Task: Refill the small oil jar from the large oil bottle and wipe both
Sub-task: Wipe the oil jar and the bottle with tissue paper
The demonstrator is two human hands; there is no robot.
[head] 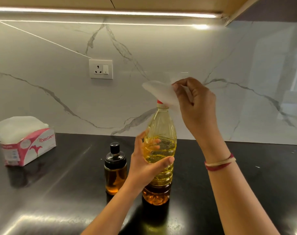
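Observation:
The large clear oil bottle (158,155) stands upright on the black counter, with a red cap and oil only in its lower part. My left hand (144,163) grips its middle, thumb in front and fingers behind. My right hand (193,102) pinches a white tissue (159,92) just above and to the right of the cap; the tissue partly covers the cap. The small oil jar (115,168), glass with a black lid and amber oil inside, stands upright just left of the bottle, closed and untouched.
An open pink-and-white tissue box (25,145) sits at the far left of the counter (246,175). A marble backsplash with a wall socket (101,69) rises behind. An overhead cabinet with a light strip hangs above.

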